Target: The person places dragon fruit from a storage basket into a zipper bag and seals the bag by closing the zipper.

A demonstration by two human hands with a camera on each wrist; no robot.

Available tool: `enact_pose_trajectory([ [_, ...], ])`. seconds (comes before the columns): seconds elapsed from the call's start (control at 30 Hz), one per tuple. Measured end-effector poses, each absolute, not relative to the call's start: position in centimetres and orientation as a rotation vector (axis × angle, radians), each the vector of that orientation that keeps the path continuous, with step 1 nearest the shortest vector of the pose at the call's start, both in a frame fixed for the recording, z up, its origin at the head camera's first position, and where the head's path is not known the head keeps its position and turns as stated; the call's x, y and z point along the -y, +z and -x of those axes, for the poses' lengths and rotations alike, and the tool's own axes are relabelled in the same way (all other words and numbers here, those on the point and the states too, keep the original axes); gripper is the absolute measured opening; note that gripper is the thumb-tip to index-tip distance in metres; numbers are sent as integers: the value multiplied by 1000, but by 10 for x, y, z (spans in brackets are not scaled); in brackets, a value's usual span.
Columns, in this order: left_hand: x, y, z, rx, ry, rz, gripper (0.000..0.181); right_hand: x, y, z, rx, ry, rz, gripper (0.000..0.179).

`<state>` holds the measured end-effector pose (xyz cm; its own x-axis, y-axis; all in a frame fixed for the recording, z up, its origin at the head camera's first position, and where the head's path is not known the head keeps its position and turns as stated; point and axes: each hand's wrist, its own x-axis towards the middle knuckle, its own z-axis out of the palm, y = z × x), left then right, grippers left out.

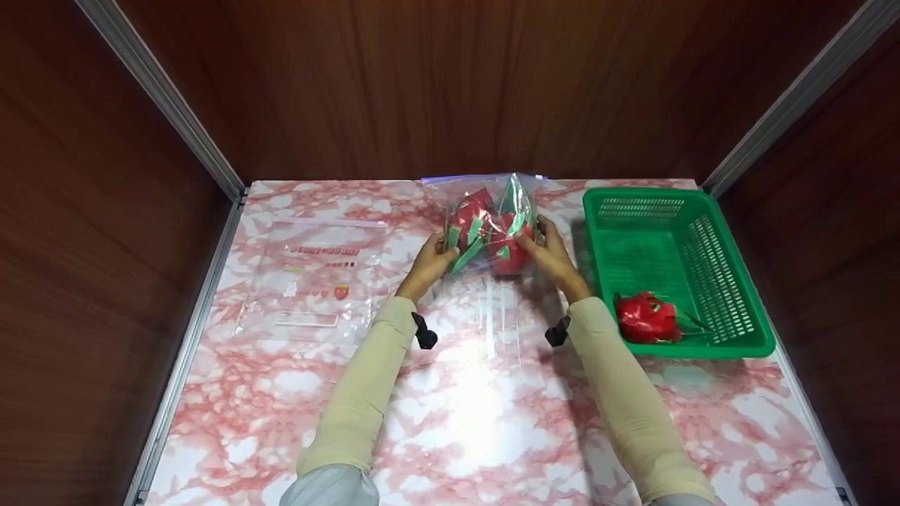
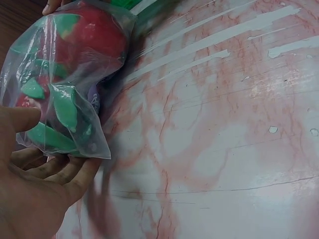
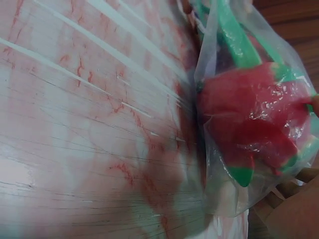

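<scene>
Two red dragon fruits with green scales, one on the left and one on the right, are inside a clear zip bag near the back wall. My left hand grips the bag's left side, thumb in front and fingers beneath, as the left wrist view shows. The bag's right side is held by my right hand, its thumb over the right fruit. In the right wrist view, the plastic lies close around that dragon fruit. Part of the right hand's fingers is hidden behind the bag.
A green basket stands at the right with another dragon fruit in its near left corner. Flat on the marbled table at the left lies a second clear zip bag with printed lettering. Brown panels enclose the back and sides.
</scene>
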<state>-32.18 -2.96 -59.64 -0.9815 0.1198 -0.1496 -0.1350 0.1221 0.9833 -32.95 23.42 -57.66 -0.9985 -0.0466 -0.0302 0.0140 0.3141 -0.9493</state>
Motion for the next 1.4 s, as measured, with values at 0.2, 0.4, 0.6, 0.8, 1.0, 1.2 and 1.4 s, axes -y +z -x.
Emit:
enact_pose_trajectory([
  [0.2,30,-597,323,-2178,1997,2,51,-233,-571,327,-2494,-1818,16,76],
  [0.4,34,-594,321,-2160,1960,43,52,-234,-573,326,-2541,-1792,40,77],
  [0.6,40,-593,320,-2110,1961,70,55,-234,-571,322,-2529,-1819,59,78],
  [0.8,44,-592,320,-2110,1963,80,59,-233,-570,321,-2534,-1830,82,75],
  [1.0,47,-590,319,-2120,1945,98,57,-233,-568,321,-2603,-1784,94,71],
  [1.2,56,-587,317,-2141,1926,112,53,-231,-563,317,-2730,-1683,54,70],
  [1.4,67,-584,314,-2138,1963,119,51,-226,-559,313,-2814,-1753,39,62],
])
